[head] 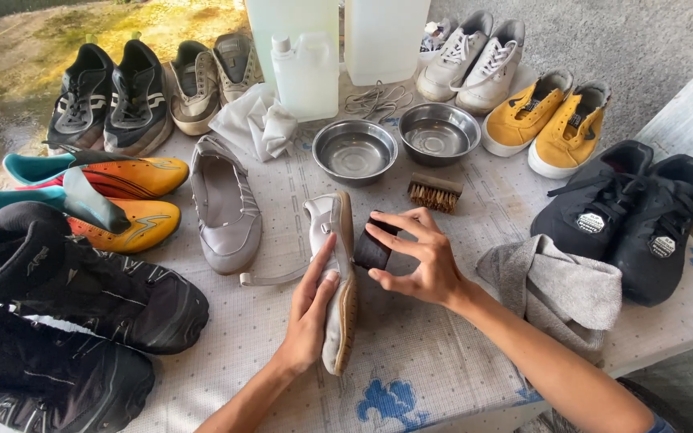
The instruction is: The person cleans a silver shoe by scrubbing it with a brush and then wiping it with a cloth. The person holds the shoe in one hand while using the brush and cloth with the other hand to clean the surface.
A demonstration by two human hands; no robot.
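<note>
Centre of frame: left hand (312, 309) lies flat, fingers extended, pinning a grey slip-on shoe (337, 281) on its side on the desk (411, 353). Right hand (420, 256) has its fingers curled round a small dark block (372, 250), set against the tan rubber sole. Step judged: scrubbing the sole edge; continuing calls for firm bracing. Above: two steel bowls (354, 151), a bristle brush (435, 192). Right: soft grey cloth (559, 289).

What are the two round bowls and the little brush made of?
The two bowls look like polished steel: silvery, shiny, with reflections. The brush seems to have a wooden back and stiff tan bristles, maybe plant fibre or plastic; it is hard to tell.
</note>
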